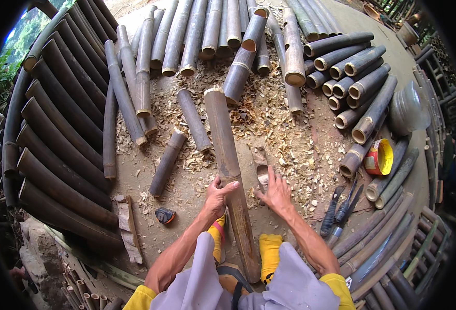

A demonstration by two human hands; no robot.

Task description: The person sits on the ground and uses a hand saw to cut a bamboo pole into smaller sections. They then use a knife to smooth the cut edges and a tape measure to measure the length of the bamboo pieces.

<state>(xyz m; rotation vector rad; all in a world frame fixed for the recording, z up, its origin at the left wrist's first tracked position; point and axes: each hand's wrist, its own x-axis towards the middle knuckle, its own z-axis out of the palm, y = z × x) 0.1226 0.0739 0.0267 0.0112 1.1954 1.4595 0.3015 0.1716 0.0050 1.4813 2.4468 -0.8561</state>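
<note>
Left hand [218, 195] gripping long bamboo pole [229, 170]; right hand [277, 194] spread, fingers on blade [261, 166].

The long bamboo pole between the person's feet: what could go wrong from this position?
1. The left hand grips the long bamboo pole alone; its far end rests on loose wood shavings, so it may roll or slide.
2. The right hand lies on the ground at a blade-like tool; the fingers could be cut.
3. The feet in yellow socks sit close to the pole and could be pinched if it shifts.
</note>
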